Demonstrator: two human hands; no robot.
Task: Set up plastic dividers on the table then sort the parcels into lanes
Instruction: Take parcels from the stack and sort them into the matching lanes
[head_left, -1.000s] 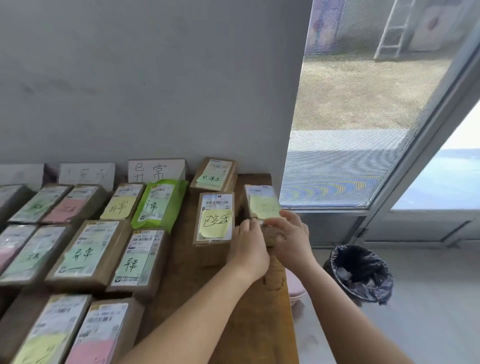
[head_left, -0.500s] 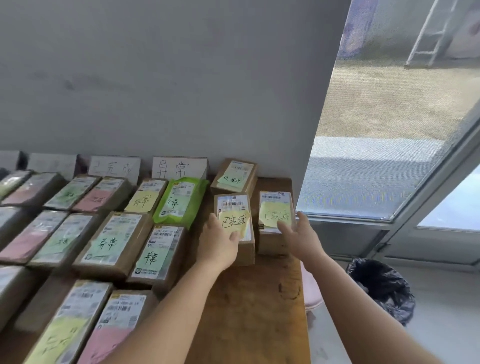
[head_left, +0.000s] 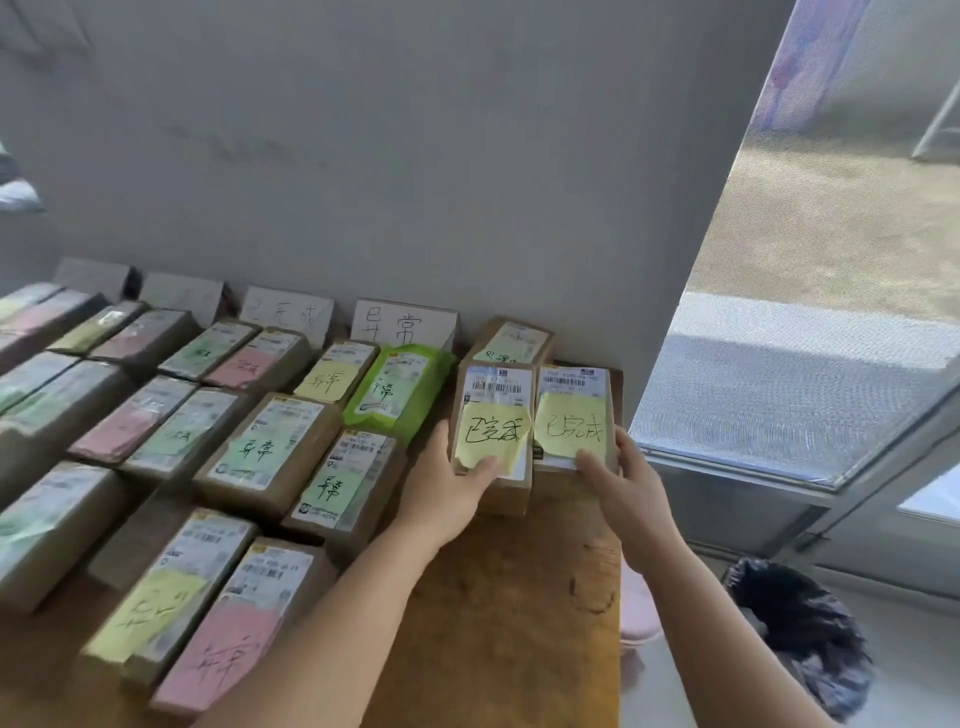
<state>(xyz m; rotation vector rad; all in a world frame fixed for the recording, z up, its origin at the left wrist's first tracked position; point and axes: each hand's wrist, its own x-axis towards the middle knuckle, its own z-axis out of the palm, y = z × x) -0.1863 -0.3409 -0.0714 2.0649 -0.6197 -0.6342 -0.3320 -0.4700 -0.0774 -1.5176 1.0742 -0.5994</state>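
Two brown parcels with yellow notes stand side by side at the right end of the wooden table. My left hand grips the near end of the left parcel, thumb on its yellow note. My right hand holds the near end of the right parcel, thumb on top and fingers at its right side. Behind them lies another brown parcel with a green note. White label cards lean against the wall.
Rows of several labelled parcels fill the table to the left, among them a green pouch. The table's right edge runs just past the right parcel. On the floor beyond it stand a black-lined bin and a pink stool. A glass door stands at right.
My left hand went from the right parcel to the left one. Both hands now hold the near ends of the two parcels, which stand closer together.
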